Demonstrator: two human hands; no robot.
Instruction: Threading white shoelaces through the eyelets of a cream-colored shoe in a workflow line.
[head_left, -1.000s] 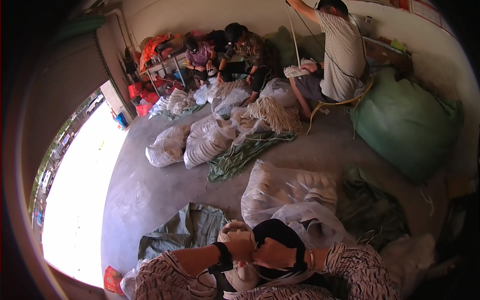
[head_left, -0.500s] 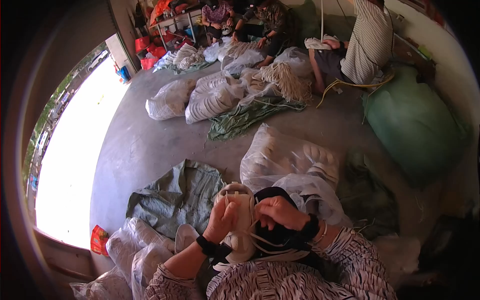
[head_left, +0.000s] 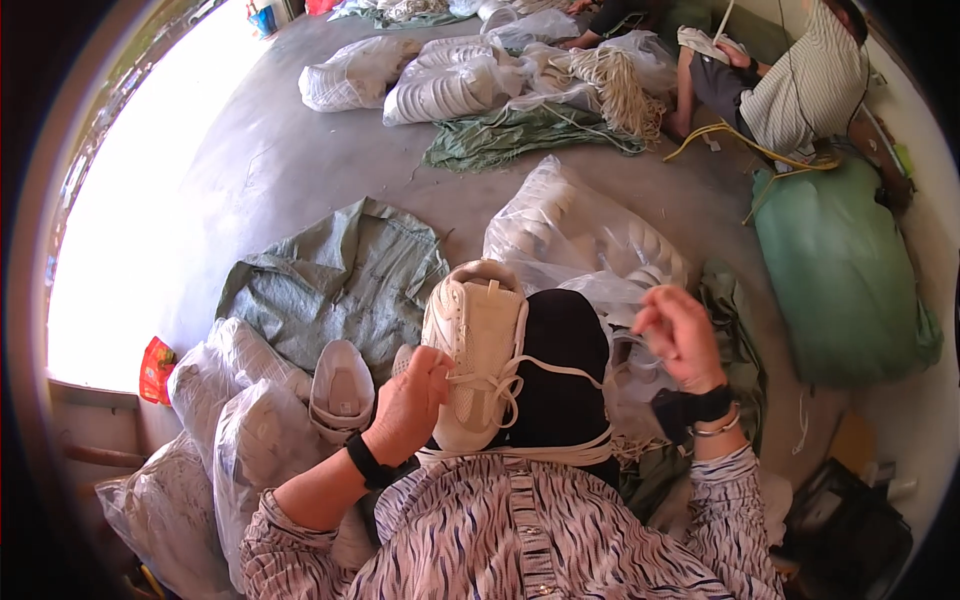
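Note:
A cream lace-up shoe [head_left: 462, 325] rests on my dark-trousered lap, its heel opening facing away from me. At its left side my left hand [head_left: 412, 400] is closed, fingertips pinching the white shoelace [head_left: 485, 383] near the shoe's edge. The lace forms loops over the front of the shoe, and one length runs right across my lap. My right hand [head_left: 682, 338] is raised to the right, away from the shoe, with fingers curled together; whatever lies between them is too blurred to make out. Several pale laces [head_left: 560, 450] lie across my lap.
Plastic bags of shoes [head_left: 265, 430] and a loose pale shoe [head_left: 342, 385] are at my left. Beyond my knees lie a green woven sheet [head_left: 335, 280] and another shoe bag [head_left: 590, 225]. A green sack [head_left: 840, 270] stands right, near a seated person [head_left: 800, 90].
My right hand has moved away from the shoe to the right. The left hand has shifted down along the shoe's left side. Loops now show in the lace, and the view has tilted downward.

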